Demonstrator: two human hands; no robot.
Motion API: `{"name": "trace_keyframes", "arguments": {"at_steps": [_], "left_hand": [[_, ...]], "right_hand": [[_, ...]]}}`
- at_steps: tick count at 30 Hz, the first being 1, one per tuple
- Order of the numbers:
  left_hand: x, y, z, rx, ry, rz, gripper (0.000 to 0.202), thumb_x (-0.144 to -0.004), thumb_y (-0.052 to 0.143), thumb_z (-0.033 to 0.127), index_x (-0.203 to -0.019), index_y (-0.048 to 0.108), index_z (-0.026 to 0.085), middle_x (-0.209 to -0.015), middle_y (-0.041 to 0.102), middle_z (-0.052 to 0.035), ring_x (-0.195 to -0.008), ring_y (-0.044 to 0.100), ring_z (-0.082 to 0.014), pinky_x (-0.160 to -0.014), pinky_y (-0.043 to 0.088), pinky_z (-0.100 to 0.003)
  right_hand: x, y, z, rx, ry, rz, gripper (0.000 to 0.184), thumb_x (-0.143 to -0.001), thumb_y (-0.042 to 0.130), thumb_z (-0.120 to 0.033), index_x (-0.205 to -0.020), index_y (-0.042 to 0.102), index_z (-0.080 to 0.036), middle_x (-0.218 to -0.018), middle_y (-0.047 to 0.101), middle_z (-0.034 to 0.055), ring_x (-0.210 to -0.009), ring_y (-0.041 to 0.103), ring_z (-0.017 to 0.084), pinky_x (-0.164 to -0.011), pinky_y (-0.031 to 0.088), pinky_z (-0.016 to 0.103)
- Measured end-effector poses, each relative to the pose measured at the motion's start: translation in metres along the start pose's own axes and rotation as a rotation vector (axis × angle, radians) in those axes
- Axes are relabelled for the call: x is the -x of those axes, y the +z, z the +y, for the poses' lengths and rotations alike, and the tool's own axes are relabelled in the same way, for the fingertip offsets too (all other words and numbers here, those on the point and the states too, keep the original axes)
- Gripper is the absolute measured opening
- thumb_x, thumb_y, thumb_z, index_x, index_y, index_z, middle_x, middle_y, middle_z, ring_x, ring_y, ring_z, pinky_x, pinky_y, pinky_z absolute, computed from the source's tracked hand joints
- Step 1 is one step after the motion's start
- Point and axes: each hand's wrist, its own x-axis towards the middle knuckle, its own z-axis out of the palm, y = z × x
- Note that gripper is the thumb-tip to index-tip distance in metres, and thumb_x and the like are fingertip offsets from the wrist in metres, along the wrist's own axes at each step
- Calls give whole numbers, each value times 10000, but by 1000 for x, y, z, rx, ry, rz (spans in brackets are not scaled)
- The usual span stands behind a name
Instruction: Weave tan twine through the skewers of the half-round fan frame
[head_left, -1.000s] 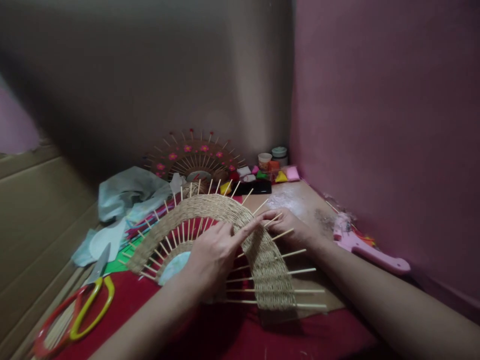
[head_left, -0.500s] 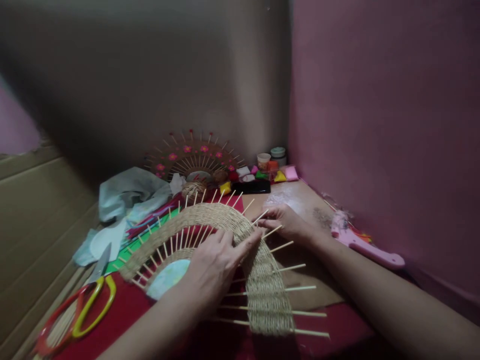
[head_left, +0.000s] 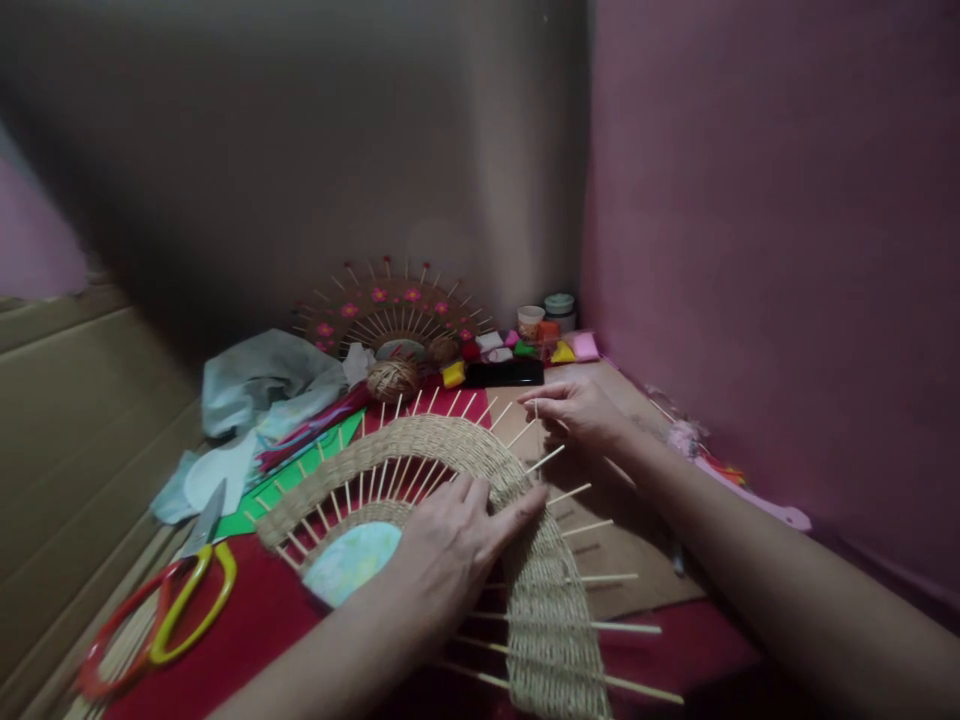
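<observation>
Nearest, at the left part of the red cloth (head_left: 262, 590), red-and-yellow-handled scissors (head_left: 196, 568) are seen. The woven half-round fan (head_left: 555, 610) is laid across the cloth, its right part over the left edge of the brown cardboard sheet (head_left: 637, 575). Since a second ago the fan has been turned and shifted nearer, so that its right end is now cut by the bottom of the view. By the left hand (head_left: 450, 530), which is kept broad and palm down, the fan is touched, and one digit is stretched over the woven band to its outer edge. The right hand (head_left: 581, 412) has been drawn away from the band and is now held apart, above the cardboard; its fingers are brought narrow, but whether a strand is pinched cannot be told. For the weaving, it may be judged that the outer edge is being steadied while something is pulled outward. Beyond the fan, the twine ball (head_left: 392, 381) is placed near the far edge of the cloth. Farthest, a second fan with pink flowers (head_left: 395, 300) is stood against the wall, apparently unchanged.
</observation>
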Motion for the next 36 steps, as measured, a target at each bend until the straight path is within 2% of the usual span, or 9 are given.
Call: {"name": "trace_keyframes", "arguments": {"at_steps": [7, 12, 15, 18, 23, 25, 30, 33, 36], "left_hand": [[2, -9, 5, 7, -3, -17, 619, -845, 342, 60, -1395, 190, 299, -844, 503, -66, -715, 453, -179, -622, 379, -311], [3, -13, 9, -28, 16, 30, 614, -843, 370, 80, -1396, 193, 283, -849, 500, -66, -712, 453, -185, -615, 400, -323], [1, -11, 12, -45, 37, 63, 606, -851, 366, 99, -1401, 178, 268, -835, 502, -65, -718, 461, -196, -619, 423, -341], [-1, -5, 17, -51, 69, 106, 625, -845, 361, 91, -1413, 141, 228, -811, 508, -65, -725, 465, -206, -629, 440, -361], [2, 2, 18, 54, 104, 103, 595, -821, 419, 105, -1384, 231, 150, -899, 526, -95, -765, 466, -210, -651, 452, -367], [4, -1, 12, 139, 104, 158, 552, -824, 443, 133, -1354, 286, 140, -939, 523, -100, -770, 469, -197, -637, 452, -342], [2, -9, -18, 188, -73, 504, 293, -840, 444, 125, -1129, 492, 140, -966, 524, -91, -856, 484, -184, -726, 450, -333], [-3, -10, -37, 155, -211, 542, 277, -827, 479, 165, -1100, 492, 122, -1020, 509, -115, -946, 466, -217, -815, 436, -382], [-10, -11, -48, 149, -230, 515, 331, -808, 516, 193, -1132, 476, 136, -1093, 495, -118, -1008, 433, -234, -870, 414, -407]], "right_hand": [[-3, 2, 6, -103, 94, -73, 127, -616, 676, -211, -719, 628, -153, -529, 596, 8, -446, 526, 112, -441, 393, 235], [1, 11, 9, -149, 213, -91, 211, -560, 704, -164, -651, 514, -167, -478, 594, 1, -422, 540, 130, -413, 394, 224], [2, 18, 4, -139, 269, -137, 191, -556, 709, -136, -670, 556, -145, -488, 586, -8, -428, 530, 105, -422, 386, 205], [2, 22, -1, -232, 278, -209, 256, -550, 708, -110, -793, 631, -137, -545, 610, -14, -458, 527, 87, -472, 407, 209], [3, 19, 0, -306, 245, -290, 284, -549, 723, -137, -829, 684, -114, -632, 658, 25, -541, 573, 107, -543, 430, 227], [5, 18, 1, -298, 250, -259, 288, -555, 728, -148, -839, 692, -119, -655, 670, 34, -548, 579, 110, -542, 430, 229], [7, 21, -1, -318, 203, -267, 286, -546, 737, -155, -828, 700, -128, -679, 677, 40, -574, 587, 114, -578, 441, 246], [6, 20, -3, -257, 160, -283, 252, -557, 737, -181, -802, 702, -131, -695, 676, 43, -589, 588, 115, -607, 442, 260], [3, 18, -6, -199, 115, -329, 230, -572, 726, -186, -795, 705, -136, -702, 671, 37, -597, 577, 108, -613, 432, 258]]}}
